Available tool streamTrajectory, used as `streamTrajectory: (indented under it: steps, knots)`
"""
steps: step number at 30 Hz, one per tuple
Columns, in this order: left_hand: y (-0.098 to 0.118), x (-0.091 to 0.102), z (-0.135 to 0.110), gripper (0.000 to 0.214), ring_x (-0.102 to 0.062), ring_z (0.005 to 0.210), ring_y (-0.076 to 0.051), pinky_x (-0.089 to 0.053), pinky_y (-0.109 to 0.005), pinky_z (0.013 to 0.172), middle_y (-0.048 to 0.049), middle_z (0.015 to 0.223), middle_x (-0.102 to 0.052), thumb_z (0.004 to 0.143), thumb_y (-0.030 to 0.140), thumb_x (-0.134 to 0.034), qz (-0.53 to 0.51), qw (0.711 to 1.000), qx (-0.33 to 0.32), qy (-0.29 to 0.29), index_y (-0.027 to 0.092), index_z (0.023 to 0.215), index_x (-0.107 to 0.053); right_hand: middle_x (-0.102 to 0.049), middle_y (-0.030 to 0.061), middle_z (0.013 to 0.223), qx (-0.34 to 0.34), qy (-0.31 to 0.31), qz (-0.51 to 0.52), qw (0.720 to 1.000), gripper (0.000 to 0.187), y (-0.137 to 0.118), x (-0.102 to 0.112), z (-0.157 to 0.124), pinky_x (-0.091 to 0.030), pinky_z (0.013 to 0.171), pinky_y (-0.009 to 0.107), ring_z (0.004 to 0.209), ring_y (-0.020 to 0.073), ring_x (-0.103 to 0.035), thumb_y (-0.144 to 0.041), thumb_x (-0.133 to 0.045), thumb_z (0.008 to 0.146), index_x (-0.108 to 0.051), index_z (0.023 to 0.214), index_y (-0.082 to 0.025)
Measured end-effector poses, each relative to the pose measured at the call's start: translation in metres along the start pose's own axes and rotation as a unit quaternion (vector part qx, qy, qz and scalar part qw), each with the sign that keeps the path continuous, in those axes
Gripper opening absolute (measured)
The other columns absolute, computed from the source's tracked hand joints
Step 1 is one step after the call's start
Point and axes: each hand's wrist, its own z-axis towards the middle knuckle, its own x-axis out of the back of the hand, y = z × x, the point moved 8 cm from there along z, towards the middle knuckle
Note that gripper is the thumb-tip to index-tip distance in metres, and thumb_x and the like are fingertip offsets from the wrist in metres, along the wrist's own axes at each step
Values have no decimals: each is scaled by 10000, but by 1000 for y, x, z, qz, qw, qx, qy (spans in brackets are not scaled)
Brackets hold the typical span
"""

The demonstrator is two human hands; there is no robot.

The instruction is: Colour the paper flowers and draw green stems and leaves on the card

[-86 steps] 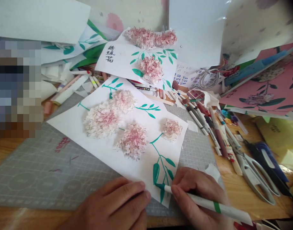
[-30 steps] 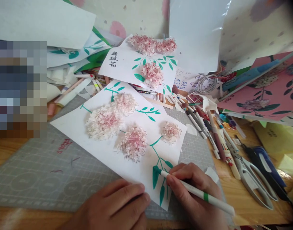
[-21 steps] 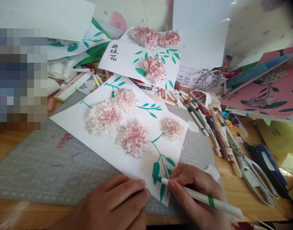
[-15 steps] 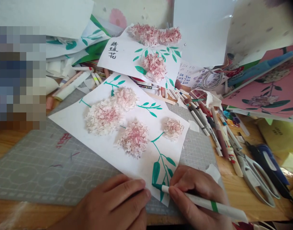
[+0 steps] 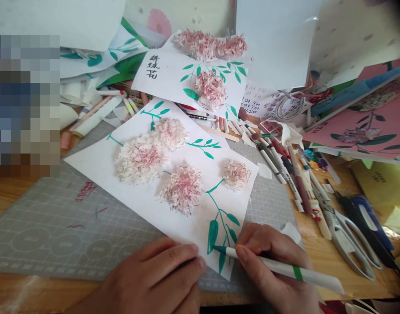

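My right hand (image 5: 275,261) is closed around a white marker (image 5: 301,272) with a green band. The marker's green tip touches a leaf (image 5: 213,235) drawn near the lower corner of a white sheet (image 5: 98,161). Fluffy pink-and-white paper flowers (image 5: 183,187) stand out from that sheet, with green stems and leaves drawn around them. My left hand (image 5: 161,274) lies palm down at the sheet's lower edge, its fingers stretched out and close together. The left thumb is hidden.
Beneath the sheet is a grey cutting mat (image 5: 39,235). Grey-handled scissors (image 5: 350,248) and several pens (image 5: 294,187) lie at right. Behind is another flower sheet (image 5: 164,87) with written characters; a pink flower picture (image 5: 383,126) leans at right. The far left is blurred out.
The marker tip has shifted slightly right and up along the leaf's lower end, where a green outline now shows. My right hand moved a little with it; my left hand stayed put.
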Motion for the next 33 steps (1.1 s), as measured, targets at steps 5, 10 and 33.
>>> streamTrajectory:
  steps: [5,10,33]
  knots:
    - [1,-3,-1,329,-605,1068,-157,-378,-297,1075,2,1035,-703,1016,100,-444,-18,999,29,-19,159,804,-689,-617,-21,613,10,-4,3,1000,189,-3,-2,2,-448,483,211,515,114,-580,-93,-604,842,-521,721,-211]
    - [1,-3,-4,336,-619,1024,-162,-426,-303,1024,-12,1001,-701,1020,121,-441,-15,999,26,-11,166,796,-687,-603,-22,571,37,-21,-10,999,215,-10,-6,4,-432,454,207,475,109,-558,-75,-597,817,-500,678,-207]
    - [4,4,5,345,-653,984,-189,-539,-317,934,-32,1015,-718,969,68,-392,-5,999,4,-53,170,874,-707,-585,-11,584,-30,37,24,999,225,14,0,-5,-415,482,242,515,131,-534,-202,-654,846,-519,665,-201]
